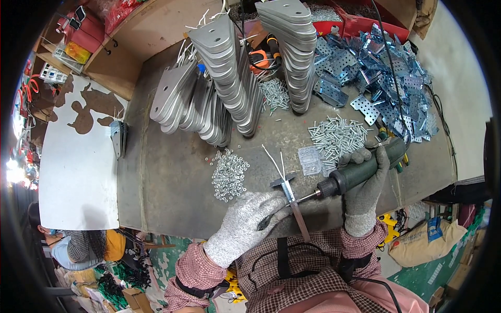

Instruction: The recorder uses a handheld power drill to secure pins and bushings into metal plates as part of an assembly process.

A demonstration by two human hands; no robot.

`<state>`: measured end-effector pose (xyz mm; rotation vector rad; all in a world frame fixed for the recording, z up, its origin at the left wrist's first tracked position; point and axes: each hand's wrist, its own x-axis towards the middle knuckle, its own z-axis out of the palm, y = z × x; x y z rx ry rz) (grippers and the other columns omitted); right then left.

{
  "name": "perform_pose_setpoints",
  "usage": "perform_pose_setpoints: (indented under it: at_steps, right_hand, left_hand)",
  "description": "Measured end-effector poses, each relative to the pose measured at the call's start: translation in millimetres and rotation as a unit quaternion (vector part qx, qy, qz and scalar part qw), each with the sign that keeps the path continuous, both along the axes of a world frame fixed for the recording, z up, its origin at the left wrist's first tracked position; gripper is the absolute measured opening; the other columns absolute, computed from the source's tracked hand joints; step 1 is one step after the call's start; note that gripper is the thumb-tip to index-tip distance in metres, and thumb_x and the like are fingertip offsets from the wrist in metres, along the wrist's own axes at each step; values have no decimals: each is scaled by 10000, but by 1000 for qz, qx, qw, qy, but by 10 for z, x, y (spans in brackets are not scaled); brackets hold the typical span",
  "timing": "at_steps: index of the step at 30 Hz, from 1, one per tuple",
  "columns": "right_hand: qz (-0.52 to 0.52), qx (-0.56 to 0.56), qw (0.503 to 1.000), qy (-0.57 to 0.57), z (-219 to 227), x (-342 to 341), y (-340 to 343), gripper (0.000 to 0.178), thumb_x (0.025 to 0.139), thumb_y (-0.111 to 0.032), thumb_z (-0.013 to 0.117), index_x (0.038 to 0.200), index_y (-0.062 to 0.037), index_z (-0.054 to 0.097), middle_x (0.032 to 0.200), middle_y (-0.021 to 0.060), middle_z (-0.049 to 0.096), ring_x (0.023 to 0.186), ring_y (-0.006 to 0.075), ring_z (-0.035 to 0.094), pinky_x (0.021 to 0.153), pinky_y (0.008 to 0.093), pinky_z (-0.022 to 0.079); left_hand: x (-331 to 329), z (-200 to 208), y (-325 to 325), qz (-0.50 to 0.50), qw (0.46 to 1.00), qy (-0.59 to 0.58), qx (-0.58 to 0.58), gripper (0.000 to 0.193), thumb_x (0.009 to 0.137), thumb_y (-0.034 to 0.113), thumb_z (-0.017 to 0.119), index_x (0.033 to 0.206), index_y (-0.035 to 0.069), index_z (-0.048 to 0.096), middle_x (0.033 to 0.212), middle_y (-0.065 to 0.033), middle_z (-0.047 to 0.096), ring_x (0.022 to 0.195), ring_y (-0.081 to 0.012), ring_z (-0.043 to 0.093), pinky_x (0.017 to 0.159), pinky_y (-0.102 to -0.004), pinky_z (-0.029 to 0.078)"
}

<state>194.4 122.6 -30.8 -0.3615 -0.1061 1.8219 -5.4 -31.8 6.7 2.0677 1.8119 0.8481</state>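
My left hand (244,219), in a pale grey knit glove, grips a flat metal plate (299,218) held edge-up near the table's front edge. A blue-silver bracket sits against the plate's upper part, and two white wires (275,163) stick up from it. My right hand (362,201), in a darker grey glove, is wrapped round a green power screwdriver (360,172). Its bit (308,197) points left and reaches the plate beside my left fingertips. Whether a screw sits at the tip is too small to tell. Silver screws (337,136) lie heaped beyond the screwdriver; small nuts (229,175) are piled beyond my left hand.
Tall stacks of grey metal plates (224,62) stand at the back. Perforated blue-silver brackets (386,78) are heaped at the back right, before red bins (365,22). A small clear plastic piece (310,160) lies by the screws. A black cable (389,52) hangs over the right side.
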Motion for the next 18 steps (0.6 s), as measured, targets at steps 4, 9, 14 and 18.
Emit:
perform_pose_setpoints:
  at_steps: [4,9,14,18]
  right_hand:
    - [-1,1,1000,6,7,13,5,230,1001,-279,605,1088,-70,564,782,-12,575,744,131,596,849,383,520]
    - [3,-5,1000,-4,32,-1,20,243,990,-282,622,1092,-68,570,776,-17,569,741,127,587,852,372,516]
    - [17,-18,1000,19,10,-4,19,234,982,-300,636,1055,-89,564,784,-26,561,751,118,570,846,357,508]
    - [30,-11,999,32,54,-15,16,205,980,-320,639,996,-131,559,787,-46,543,750,103,553,818,341,502]
  left_hand:
    - [42,186,72,22,1000,0,-10,300,707,143,841,981,84,734,1043,-115,693,996,-320,659,833,-452,497]
    - [229,258,9,71,996,52,29,357,661,106,837,1002,112,729,1298,-156,593,1263,-426,510,1020,-529,411]
    - [347,148,15,107,986,-125,11,220,781,23,761,982,10,674,1369,-251,565,1192,-444,596,979,-485,497]
    - [435,227,38,129,976,-178,-11,173,822,11,734,971,-17,651,1354,-283,568,1127,-439,641,936,-439,528]
